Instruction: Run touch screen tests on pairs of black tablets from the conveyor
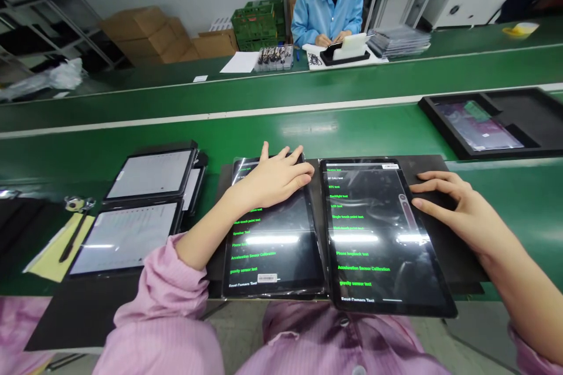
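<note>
Two black tablets lie side by side in front of me, both screens lit with lists of test names, mostly in green. Over the upper part of the left tablet [281, 252] reaches my left hand [281, 177], fingers spread, hiding some of the list. A small barcode label sits low on that screen. My right hand [460, 202] is at the right edge of the right tablet [373, 246], thumb and fingers apart, fingertips at or against the edge. A slider bar shows on the screen near them. A black mat [440, 167] lies beneath both tablets.
At left, two tablets with pale screens [149, 173] lie by a yellow cloth [48, 255] and a dark strap. A black foam tray [536, 114] holds a wrapped tablet at right. Across the green bench, a person in blue [328, 9] works beside stacked clear trays [398, 42].
</note>
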A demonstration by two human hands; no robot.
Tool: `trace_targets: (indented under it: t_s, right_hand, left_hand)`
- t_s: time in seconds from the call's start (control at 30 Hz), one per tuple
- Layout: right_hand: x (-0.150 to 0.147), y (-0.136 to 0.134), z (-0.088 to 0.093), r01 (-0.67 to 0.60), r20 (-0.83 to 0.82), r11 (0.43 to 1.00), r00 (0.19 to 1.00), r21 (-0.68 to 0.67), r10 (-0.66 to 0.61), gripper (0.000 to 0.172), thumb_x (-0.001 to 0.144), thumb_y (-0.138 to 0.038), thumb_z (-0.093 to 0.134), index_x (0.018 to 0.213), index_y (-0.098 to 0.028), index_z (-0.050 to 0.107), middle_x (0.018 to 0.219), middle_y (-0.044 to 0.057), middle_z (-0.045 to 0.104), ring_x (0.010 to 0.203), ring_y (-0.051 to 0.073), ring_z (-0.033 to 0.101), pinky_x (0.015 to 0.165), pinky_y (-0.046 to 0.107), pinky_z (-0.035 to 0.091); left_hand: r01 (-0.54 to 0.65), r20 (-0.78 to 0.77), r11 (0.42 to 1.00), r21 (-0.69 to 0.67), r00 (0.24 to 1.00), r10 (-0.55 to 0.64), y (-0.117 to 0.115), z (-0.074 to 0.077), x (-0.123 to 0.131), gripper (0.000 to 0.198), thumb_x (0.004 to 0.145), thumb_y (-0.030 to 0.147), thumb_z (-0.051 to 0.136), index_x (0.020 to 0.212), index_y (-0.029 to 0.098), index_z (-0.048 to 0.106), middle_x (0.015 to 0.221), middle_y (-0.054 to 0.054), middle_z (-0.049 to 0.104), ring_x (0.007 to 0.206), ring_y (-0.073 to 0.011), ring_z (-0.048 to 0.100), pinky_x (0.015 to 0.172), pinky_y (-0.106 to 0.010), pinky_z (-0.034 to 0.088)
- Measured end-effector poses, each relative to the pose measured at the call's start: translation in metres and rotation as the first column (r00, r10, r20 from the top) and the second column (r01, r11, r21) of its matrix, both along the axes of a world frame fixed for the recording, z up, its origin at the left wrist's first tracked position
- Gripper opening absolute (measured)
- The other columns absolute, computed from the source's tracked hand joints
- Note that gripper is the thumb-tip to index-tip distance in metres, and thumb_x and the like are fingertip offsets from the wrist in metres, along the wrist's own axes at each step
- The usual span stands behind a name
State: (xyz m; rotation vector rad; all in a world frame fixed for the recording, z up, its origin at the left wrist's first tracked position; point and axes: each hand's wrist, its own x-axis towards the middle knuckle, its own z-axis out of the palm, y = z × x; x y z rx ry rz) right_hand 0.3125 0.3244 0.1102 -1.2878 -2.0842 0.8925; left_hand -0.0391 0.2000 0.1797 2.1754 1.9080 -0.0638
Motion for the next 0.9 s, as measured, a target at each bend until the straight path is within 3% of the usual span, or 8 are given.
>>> trace_targets:
  t_s: [0.17,0.3,0.6,0.9]
  right_hand:
    - [0.000,-0.001,0.003,0.012,0.003,1.000,1.000,-0.019,-0.012,0.036,0.072,-0.064,0.075,0.088,-0.032,0.080,0.129,0.008,0.068,0.130,0.040,0.059,0.119,0.064,0.035]
    - [0.001,-0.001,0.001,0.003,0.027,1.000,1.000,-0.023,-0.002,0.037,0.077,-0.060,0.073,0.103,-0.035,0.080,0.132,0.007,0.066,0.134,0.039,0.056,0.121,0.062,0.034]
    - [0.001,0.002,0.001,-0.049,0.011,0.998,0.999,0.038,0.049,0.036,0.079,-0.062,0.074,0.102,-0.035,0.081,0.129,0.006,0.067,0.128,0.038,0.059,0.119,0.062,0.036]
    - [-0.003,0.001,-0.003,-0.039,0.034,0.997,0.999,0.068,0.037,0.036,0.083,-0.063,0.070,0.107,-0.037,0.078,0.132,0.005,0.066,0.129,0.038,0.057,0.119,0.064,0.035]
  left_hand:
    - [0.025,-0.004,0.999,0.034,1.000,-0.025,0.002,0.000,0.000,0.048,0.114,0.047,0.025,0.130,0.026,0.065,0.170,-0.015,0.039,0.154,-0.0420,0.040,0.124,-0.078,0.012]
    - [0.013,0.017,0.998,0.056,1.000,-0.014,0.000,0.000,-0.005,0.047,0.114,0.044,0.024,0.130,0.026,0.064,0.169,-0.014,0.042,0.152,-0.0368,0.045,0.125,-0.072,0.020]
    - [0.004,-0.062,0.998,0.068,0.998,0.000,0.003,0.002,0.002,0.048,0.114,0.043,0.026,0.132,0.024,0.066,0.166,-0.017,0.046,0.149,-0.0391,0.050,0.125,-0.076,0.015]
    - [0.046,0.013,0.999,-0.020,0.999,-0.046,0.000,0.004,-0.011,0.051,0.113,0.047,0.024,0.131,0.026,0.066,0.172,-0.017,0.035,0.158,-0.0435,0.033,0.121,-0.081,0.017]
